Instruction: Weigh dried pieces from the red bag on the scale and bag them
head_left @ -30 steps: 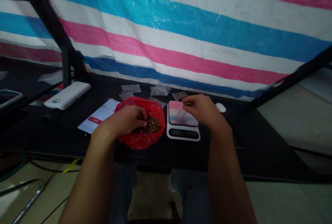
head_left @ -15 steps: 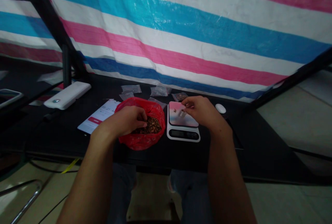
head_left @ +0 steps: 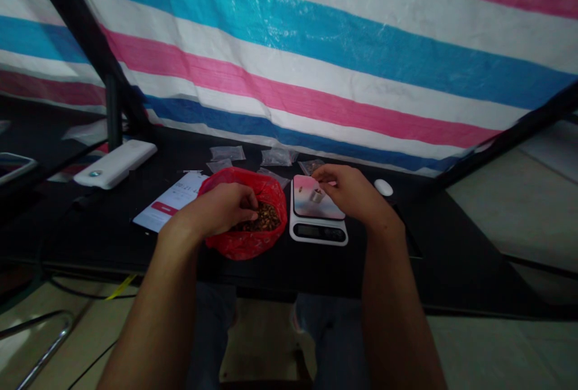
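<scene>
My left hand (head_left: pixel 217 212) is down in the mouth of a red plastic bag (head_left: pixel 274 197), its fingertips pinched into a heap of small brown pieces (head_left: pixel 264 220). My right hand (head_left: pixel 350 194) hangs over a white digital kitchen scale (head_left: pixel 318 232), with its fingers just above a small pale translucent item (head_left: pixel 317 195) on the pink-toned platform. A single brown piece (head_left: pixel 300 189) lies beside that item. The scale's display is too dark to read.
A black table holds a white power bank (head_left: pixel 115 164), a printed paper slip (head_left: pixel 167 209), several small clear plastic bags (head_left: pixel 227 153) along the back and a white computer mouse (head_left: pixel 383 187). A striped tarp (head_left: pixel 289 65) hangs behind the table.
The translucent plastic on the scale has gone from a wide flap to a small upright item, with a brown piece now beside it. My left hand remains in the bag.
</scene>
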Available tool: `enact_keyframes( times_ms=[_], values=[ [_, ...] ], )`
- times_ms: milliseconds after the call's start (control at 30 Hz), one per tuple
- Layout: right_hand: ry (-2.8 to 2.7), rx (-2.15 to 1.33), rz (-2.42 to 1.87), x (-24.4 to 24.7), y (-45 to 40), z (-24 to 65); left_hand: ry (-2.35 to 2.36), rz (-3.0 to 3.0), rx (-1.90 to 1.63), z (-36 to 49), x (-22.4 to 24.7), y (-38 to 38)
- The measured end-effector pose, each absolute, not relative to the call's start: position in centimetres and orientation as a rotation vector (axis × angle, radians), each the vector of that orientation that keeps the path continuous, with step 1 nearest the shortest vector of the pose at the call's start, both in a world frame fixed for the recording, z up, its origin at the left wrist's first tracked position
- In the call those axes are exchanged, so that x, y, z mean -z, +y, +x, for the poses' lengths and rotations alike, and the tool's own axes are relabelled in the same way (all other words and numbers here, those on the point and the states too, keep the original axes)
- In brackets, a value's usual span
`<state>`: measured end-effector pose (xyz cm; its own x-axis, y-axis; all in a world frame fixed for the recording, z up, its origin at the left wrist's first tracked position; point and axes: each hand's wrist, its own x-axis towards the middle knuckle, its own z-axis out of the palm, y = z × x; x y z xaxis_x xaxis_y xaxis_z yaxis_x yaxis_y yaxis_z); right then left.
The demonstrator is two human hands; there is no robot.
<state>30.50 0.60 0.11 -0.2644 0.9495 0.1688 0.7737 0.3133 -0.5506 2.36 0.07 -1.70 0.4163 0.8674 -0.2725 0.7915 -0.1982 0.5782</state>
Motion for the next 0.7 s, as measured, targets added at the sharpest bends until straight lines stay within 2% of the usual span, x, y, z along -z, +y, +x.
enact_keyframes(
  times_ms=[333, 700],
  values=[
    [-2.164, -0.306, -1.571, 0.5, 1.7, 28.9, 1.415, 2.003, -0.185, 2.4, 1.5, 0.0],
    [-2.341, -0.155, -1.806, 1.9, 2.6, 26.2, 1.381, 2.001, -0.260, 1.7, 1.7, -0.1]
  ],
)
